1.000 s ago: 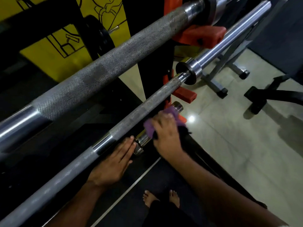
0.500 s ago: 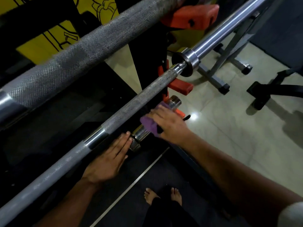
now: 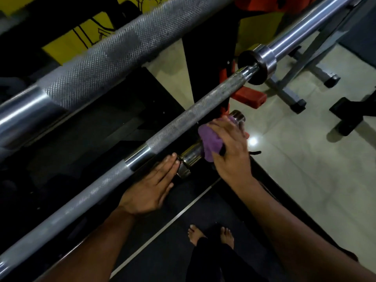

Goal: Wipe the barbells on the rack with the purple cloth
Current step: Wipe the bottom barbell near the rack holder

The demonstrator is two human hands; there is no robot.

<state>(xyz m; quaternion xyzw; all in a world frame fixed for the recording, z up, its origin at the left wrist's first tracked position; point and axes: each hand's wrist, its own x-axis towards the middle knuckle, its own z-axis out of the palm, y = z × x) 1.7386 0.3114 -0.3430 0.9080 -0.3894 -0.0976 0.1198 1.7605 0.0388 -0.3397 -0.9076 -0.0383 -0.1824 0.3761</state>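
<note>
Head view looks down along three barbells lying one below another on a black rack upright (image 3: 205,64) with orange hooks (image 3: 250,97). The top barbell (image 3: 114,55), thick and knurled, crosses the upper left. The middle barbell (image 3: 183,119) runs diagonally from the lower left up to its collar (image 3: 258,66) and smooth sleeve at the upper right. The lowest barbell (image 3: 192,154) is mostly hidden; only its shiny chrome sleeve and end cap show, just below the middle one.

The right hand (image 3: 230,147) has its grip curled over the purple cloth (image 3: 210,140), holding it wrapped round the chrome sleeve of the lowest barbell, near that sleeve's outer end; the cloth bunches out on the inner side of the hand. A dark strap or tag (image 3: 255,153) sticks out just beside the hand, what it belongs to I cannot tell.

The left hand (image 3: 150,186) lies flat with straight fingers, its grip wide and holding nothing, fingertips touching the inner collar of the same chrome sleeve, just below the middle barbell.

Below, the person's bare feet (image 3: 209,235) stand on a dark mat (image 3: 154,237) edged by a pale strip. Beyond is a glossy tiled floor (image 3: 305,180) with a grey bench frame (image 3: 295,86) and, behind the rack, a yellow wall graphic (image 3: 81,37).
</note>
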